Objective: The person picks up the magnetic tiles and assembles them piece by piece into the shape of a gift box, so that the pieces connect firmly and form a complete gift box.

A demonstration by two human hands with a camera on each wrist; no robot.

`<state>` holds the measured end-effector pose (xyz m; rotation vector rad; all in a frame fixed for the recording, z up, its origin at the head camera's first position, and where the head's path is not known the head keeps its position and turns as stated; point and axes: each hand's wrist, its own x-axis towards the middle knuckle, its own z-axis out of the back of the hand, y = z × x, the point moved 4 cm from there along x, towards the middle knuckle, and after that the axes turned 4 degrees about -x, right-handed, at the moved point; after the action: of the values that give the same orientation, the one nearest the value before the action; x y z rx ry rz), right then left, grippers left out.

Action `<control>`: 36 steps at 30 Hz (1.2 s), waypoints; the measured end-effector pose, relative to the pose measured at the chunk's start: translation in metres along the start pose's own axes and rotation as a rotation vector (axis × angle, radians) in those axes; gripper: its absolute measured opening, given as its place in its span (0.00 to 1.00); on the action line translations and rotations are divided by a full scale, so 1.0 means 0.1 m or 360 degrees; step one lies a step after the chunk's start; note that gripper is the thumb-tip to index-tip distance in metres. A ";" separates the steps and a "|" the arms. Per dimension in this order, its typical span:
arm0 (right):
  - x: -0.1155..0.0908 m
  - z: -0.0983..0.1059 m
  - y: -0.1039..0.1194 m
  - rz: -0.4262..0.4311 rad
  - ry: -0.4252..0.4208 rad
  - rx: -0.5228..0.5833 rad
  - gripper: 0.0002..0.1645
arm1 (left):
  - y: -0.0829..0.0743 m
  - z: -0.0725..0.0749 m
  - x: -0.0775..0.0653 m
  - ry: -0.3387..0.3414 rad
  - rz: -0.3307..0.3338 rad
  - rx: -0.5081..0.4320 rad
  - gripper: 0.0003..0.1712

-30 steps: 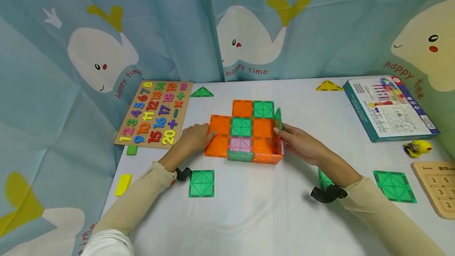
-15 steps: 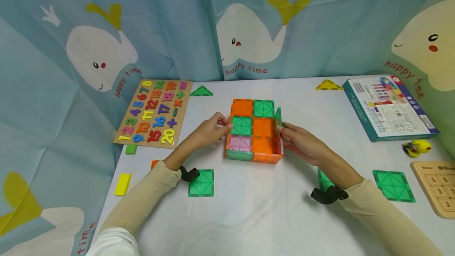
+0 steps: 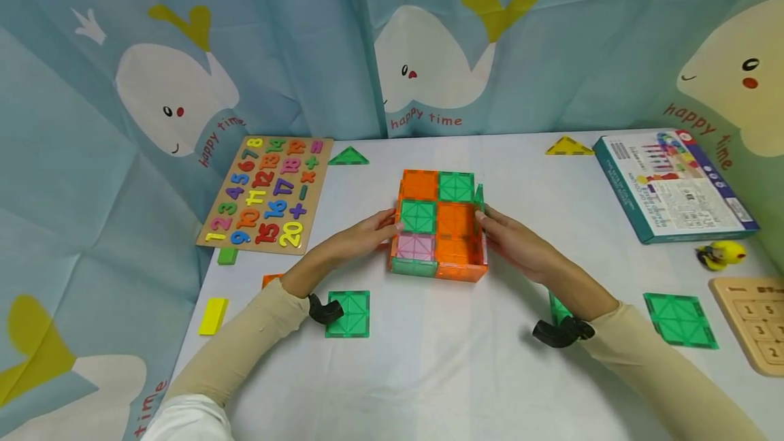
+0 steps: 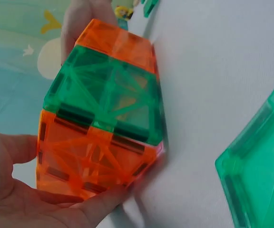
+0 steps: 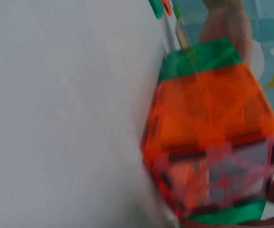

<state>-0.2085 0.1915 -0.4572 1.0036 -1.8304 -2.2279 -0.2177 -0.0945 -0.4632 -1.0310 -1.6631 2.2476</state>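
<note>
A shallow box of see-through magnetic tiles stands in the middle of the table in the head view. Its tiles include a pink tile [image 3: 415, 248], a green front wall tile [image 4: 108, 95] and an orange left wall tile [image 4: 92, 152]. My left hand [image 3: 361, 237] touches that left wall, its fingers extended along the outside and the thumb at the upper edge. On the right side, my right hand [image 3: 517, 237] pinches an upright green tile [image 3: 479, 197] with the thumb on its inner face. Below it, the right wrist view shows a pink wall tile [image 5: 222, 178], blurred.
A number board [image 3: 263, 196] lies at the back left, a boxed set [image 3: 674, 186] at the back right. Loose green square tiles [image 3: 680, 320] flank the arms, with a green triangle [image 3: 349, 156] and a yellow triangle [image 3: 568, 146] behind. A wooden number tray [image 3: 756, 325] sits far right.
The orange tiles that lay flat at the left are folded up into the left wall. My left hand moved right with them, then its fingers straightened; my right hand stayed at its side.
</note>
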 end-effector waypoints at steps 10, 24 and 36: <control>-0.03 -0.10 -0.01 -0.0044 -0.0098 0.0078 0.47 | 0.02 -0.04 0.05 0.0028 -0.0029 -0.0165 0.41; -0.39 -0.23 -0.10 -0.0105 -0.0126 0.0623 0.52 | -0.09 0.23 0.31 0.0089 0.0103 -0.0310 0.35; -0.46 0.10 -0.10 -0.0149 -0.0257 0.0581 0.50 | -0.17 0.25 0.21 -0.0002 -0.0148 0.0221 0.35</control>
<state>-0.1747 0.2243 -0.4455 1.0032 -2.3705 -2.1252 -0.2535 -0.0967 -0.4533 -0.9014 -1.4981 2.2667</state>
